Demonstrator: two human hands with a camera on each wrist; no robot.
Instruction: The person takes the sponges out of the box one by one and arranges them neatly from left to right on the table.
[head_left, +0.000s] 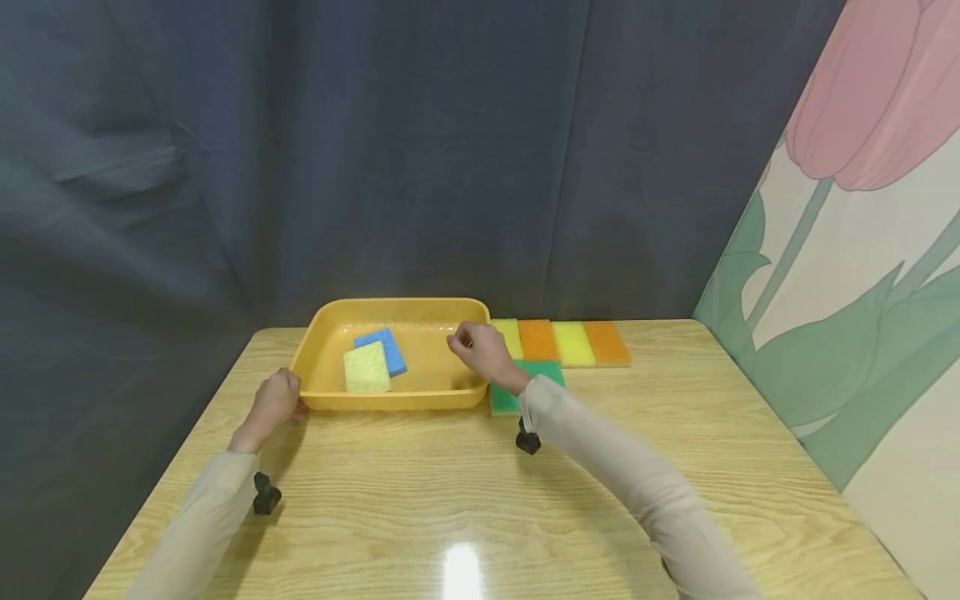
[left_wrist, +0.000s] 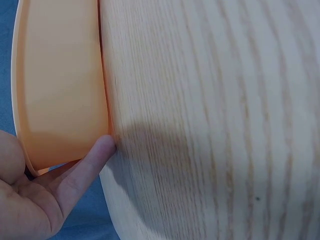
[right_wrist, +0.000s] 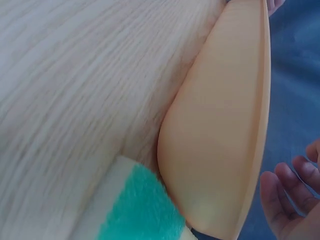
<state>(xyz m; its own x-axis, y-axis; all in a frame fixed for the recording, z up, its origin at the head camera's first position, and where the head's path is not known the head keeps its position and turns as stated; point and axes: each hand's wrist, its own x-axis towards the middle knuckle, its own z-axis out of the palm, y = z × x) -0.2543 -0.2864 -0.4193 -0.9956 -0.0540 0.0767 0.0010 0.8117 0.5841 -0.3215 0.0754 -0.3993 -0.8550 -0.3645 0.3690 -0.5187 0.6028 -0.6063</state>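
A yellow plastic tray (head_left: 431,367) stands at the back of the table. Inside it, a pale yellow sponge (head_left: 367,368) lies partly over a blue sponge (head_left: 394,356). My left hand (head_left: 276,398) grips the tray's front left corner, and in the left wrist view its fingers (left_wrist: 82,180) reach under the rim. Over the tray's right side hovers my right hand (head_left: 482,348), its fingers loosely curled around nothing. A green sponge (head_left: 504,402) lies beside the tray's right end, partly hidden by the right forearm.
Right of the tray, a row of yellow (head_left: 574,344) and orange (head_left: 608,343) sponges lies along the table's back edge. Behind hangs a dark blue curtain (head_left: 420,150). A wall with painted tulips (head_left: 862,333) borders the wooden table (head_left: 390,500) on the right.
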